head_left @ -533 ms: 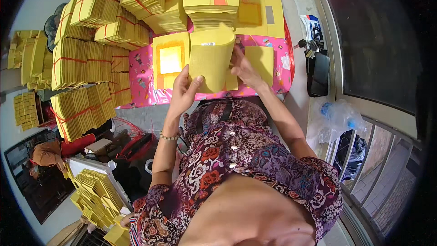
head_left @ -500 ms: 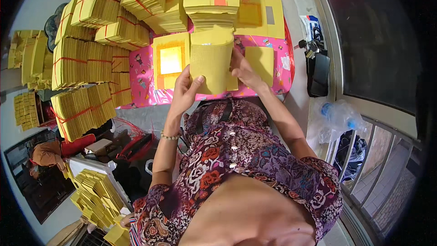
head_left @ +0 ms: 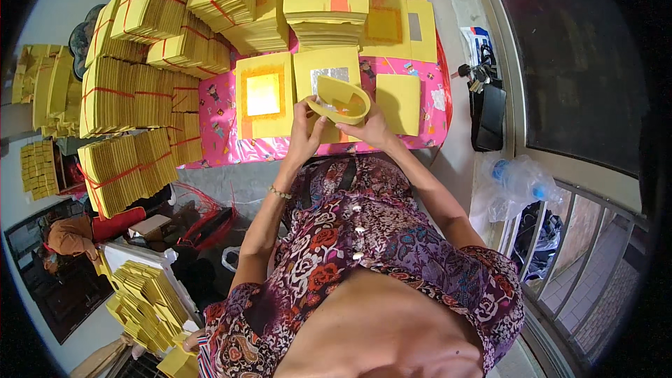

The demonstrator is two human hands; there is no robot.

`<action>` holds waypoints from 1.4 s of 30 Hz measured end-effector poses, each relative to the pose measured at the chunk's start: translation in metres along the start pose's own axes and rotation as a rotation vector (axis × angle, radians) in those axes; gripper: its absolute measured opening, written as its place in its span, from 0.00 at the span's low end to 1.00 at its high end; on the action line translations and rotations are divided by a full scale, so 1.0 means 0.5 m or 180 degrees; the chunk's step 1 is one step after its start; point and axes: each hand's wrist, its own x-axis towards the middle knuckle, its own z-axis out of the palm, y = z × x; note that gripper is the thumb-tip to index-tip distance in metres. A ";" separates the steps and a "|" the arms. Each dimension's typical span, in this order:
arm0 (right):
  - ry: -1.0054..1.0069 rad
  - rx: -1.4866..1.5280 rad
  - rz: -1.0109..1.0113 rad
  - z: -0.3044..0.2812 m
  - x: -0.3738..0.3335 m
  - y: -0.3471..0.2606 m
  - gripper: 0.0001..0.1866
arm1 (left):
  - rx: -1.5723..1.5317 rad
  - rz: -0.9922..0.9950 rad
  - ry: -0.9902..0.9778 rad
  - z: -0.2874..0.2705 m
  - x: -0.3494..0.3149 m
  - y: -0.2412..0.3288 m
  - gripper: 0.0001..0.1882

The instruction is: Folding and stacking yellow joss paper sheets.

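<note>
A yellow paper sheet (head_left: 346, 91) is bent round into a loop, and I look down into its open top. On its left side my left hand (head_left: 305, 131) pinches the paper between thumb and fingers. My right hand (head_left: 372, 128) grips the opposite side, its fingers partly hidden behind the curl. Behind the loop lies a yellow sheet with a silver foil patch (head_left: 304, 63). To the left is another yellow sheet bearing a bright foil square in an orange border (head_left: 264, 94), and to the right plain yellow paper (head_left: 397, 101).
The pink patterned table cover (head_left: 220, 115) lies under the papers. Tall bundles of yellow paper tied with red string (head_left: 129, 98) crowd the left, and a thick stack (head_left: 325, 17) stands at the back. Keys (head_left: 479, 75) and a dark phone (head_left: 492, 117) are beside the window frame on the right.
The yellow sheet, loosely curved and upright before, is now curled into a loop with its opening toward me. Both hands have come in around it, uncovering the foil-patched sheet behind.
</note>
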 end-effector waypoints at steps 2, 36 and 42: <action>0.0020 0.0023 0.0037 -0.001 -0.002 0.002 0.37 | 0.0161 0.0226 0.0166 0.007 0.007 0.003 0.28; -0.0011 0.0729 0.0478 -0.053 0.018 -0.057 0.26 | -0.2084 -0.1393 -0.0383 0.016 0.067 0.151 0.22; 0.0273 0.1086 0.0353 -0.035 0.000 -0.096 0.27 | -0.1793 -0.0427 0.0136 0.049 0.033 0.169 0.21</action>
